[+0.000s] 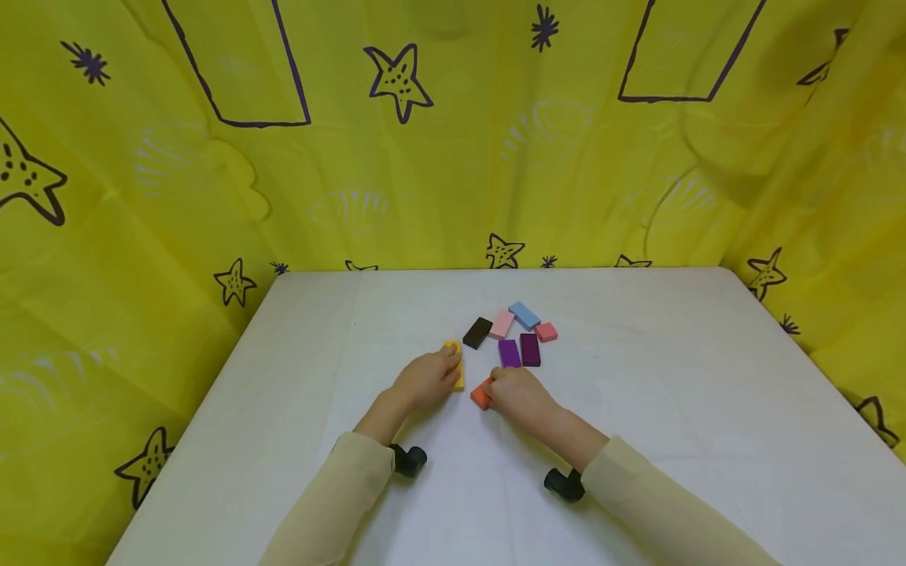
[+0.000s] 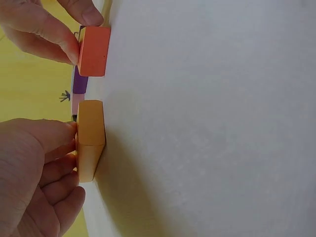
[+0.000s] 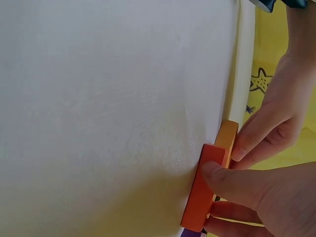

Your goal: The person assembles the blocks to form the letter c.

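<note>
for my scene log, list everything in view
Yellow block: 1, yellow, leftmost
Orange block: 1, orange, nearest
Blue block: 1, blue, farthest
Pink block: 1, pink, beside blue
Black block: 1, black, beside pink
Coral block: 1, coral, rightmost
Purple blocks: 2, violet and plum, centre
Table: 1, white, beneath
Starfish-print curtain: 1, yellow, around table
Wrist cameras: 2, black, wrists
Sleeves: 2, cream, forearms
Left hand: 1, bare, on yellow block
Right hand: 1, bare, gripping orange block
</note>
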The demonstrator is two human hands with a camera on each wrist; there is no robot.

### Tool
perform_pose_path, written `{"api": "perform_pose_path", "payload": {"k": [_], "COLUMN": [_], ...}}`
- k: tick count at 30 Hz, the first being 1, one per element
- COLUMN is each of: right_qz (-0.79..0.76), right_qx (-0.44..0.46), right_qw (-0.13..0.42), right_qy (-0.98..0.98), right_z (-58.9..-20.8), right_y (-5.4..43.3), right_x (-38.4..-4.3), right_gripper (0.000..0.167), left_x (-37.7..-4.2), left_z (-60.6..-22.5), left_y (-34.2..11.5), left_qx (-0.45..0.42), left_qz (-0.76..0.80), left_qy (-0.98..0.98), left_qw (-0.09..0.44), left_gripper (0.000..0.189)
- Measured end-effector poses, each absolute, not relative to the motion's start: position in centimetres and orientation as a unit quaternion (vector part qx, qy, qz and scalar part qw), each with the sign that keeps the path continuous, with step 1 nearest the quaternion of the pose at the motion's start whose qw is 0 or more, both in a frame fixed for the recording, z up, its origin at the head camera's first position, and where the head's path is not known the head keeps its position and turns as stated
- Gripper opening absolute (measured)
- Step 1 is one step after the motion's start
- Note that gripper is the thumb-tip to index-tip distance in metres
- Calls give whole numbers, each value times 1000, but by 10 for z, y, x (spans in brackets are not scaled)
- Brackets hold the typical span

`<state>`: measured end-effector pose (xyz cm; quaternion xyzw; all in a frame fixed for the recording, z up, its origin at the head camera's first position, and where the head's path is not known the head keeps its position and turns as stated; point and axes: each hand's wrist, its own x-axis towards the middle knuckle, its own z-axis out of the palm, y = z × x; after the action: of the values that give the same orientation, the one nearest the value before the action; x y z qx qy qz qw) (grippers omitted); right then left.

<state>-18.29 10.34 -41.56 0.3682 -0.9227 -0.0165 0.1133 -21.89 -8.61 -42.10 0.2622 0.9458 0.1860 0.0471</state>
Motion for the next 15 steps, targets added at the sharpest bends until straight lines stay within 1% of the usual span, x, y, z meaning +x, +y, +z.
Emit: {"api": "perform_pose_path", "payload": {"k": [8, 15], "right_qz": [-32, 24], "right_qx": [376, 397], "right_qw": [124, 122], "right_qy": [-918, -909], "right_z": [-413, -414], "right_y": [108, 117], "right_x": [-172, -168], "right_gripper": [13, 11], "left_x": [-210, -201], "left_z": [-423, -424], "left_y": [-83, -80], "left_qx": [283, 276], "left_qz": [158, 155], "left_qy": [945, 947], "left_qw": [36, 48], "left_gripper": [40, 41]}}
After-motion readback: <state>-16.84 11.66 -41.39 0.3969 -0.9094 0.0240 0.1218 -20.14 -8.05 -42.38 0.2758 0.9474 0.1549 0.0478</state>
